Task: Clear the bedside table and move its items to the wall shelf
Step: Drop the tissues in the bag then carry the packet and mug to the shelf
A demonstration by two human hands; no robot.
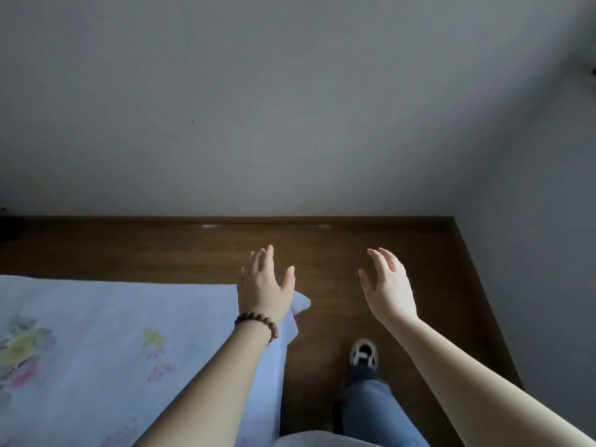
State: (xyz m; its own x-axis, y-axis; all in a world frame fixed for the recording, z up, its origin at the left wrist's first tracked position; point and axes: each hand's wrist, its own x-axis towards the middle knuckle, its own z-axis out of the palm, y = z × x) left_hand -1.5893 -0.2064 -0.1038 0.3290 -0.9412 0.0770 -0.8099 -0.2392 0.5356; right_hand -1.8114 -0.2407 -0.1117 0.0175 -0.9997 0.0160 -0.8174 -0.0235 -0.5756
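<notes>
Bedside table not in frame; wall shelf not in frame either, unless the small dark bit at far right edge [592,71] belongs to it, cannot tell. Only both hands up front, empty. Left hand [265,285] raised over corner of bed, back toward camera, fingers straight and loosely together, thumb spread out to the right, holding nothing, touching nothing. Brown bead bracelet [257,323] on left wrist, one reddish bead at lower right side. Right hand [388,287] raised at about same height, well apart from left, fingers relaxed and slightly bent forward, a little apart, thumb out to the left, holding nothing. Both forearms bare, reaching in from bottom of frame. Bed [96,350] at lower left, pale blue sheet with faded flower print, yellow and pink patches, sheet corner hanging just below left hand. Dark wooden floor [322,250] between bed and wall, brown skirting board along base of wall, running back along right side too. Plain grey wall [290,108] filling upper half, a couple of tiny dark specks on it. Leg in blue jeans [377,411] at bottom centre, between the two forearms, foot in a white and dark shoe [363,353] planted on floor beside bed. Dark blurred shape at far left edge by skirting, not identifiable.
</notes>
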